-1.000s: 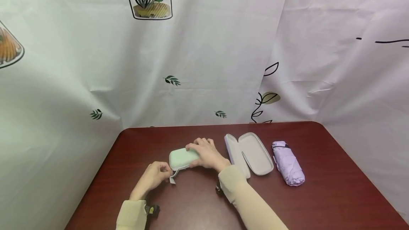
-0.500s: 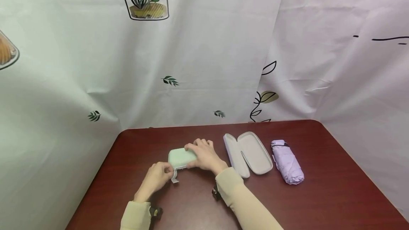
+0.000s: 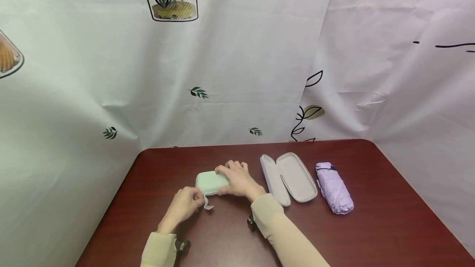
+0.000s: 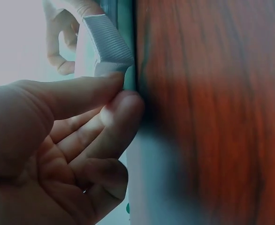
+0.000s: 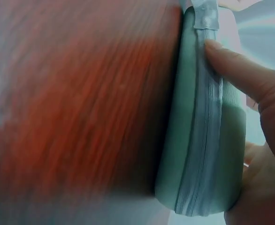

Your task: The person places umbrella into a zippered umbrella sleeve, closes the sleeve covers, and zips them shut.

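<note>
A mint-green zippered case [image 3: 208, 182] lies on the table, left of the middle. From its right end my right hand [image 3: 239, 179] grips it, fingers over the top and far side. In the right wrist view the thumb lies against the grey zipper [image 5: 205, 126], which looks closed along the part in sight. My left hand [image 3: 183, 205] is at the case's front left corner. Thumb and forefinger pinch the zipper pull, and its grey ribbon strap [image 4: 108, 40] sticks out past them. The fingertips hide the slider itself.
On the dark red table [image 3: 386, 217], an unfolded glasses case [image 3: 297, 178] lies right of the right hand, its pale lining showing. Farther right is a folded lilac umbrella [image 3: 335, 188]. A printed white curtain [image 3: 237, 52] hangs behind the table.
My left hand has moved a little to the right along the front edge of the green case, and the strap has shifted right with it. The right hand keeps its grip.
</note>
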{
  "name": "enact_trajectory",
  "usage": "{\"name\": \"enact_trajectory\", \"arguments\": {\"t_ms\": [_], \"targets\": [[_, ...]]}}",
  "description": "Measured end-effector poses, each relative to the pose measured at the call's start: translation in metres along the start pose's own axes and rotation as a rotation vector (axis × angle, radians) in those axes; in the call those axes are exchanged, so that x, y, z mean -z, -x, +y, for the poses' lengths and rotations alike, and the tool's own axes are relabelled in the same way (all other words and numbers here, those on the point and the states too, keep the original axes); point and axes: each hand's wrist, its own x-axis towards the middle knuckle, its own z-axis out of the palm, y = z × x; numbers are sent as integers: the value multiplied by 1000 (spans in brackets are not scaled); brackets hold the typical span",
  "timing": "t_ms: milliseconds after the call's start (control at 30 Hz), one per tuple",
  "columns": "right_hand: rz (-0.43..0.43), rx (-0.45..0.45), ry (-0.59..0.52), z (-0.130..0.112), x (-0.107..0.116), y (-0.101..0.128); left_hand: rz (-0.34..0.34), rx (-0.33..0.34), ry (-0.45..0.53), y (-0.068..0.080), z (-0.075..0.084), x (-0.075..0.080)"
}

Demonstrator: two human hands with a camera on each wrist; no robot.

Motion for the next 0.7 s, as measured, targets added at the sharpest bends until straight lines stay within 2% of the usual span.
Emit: {"name": "enact_trajectory", "arguments": {"t_ms": [167, 333, 700], "targets": [[-52, 12, 18, 3, 3, 2, -31, 11, 33, -1, -1, 0], [-86, 24, 5, 6, 5, 4, -27, 22, 38, -1, -2, 1], [-72, 36, -54, 6, 5, 10, 11, 24, 22, 1, -3, 3]]}}
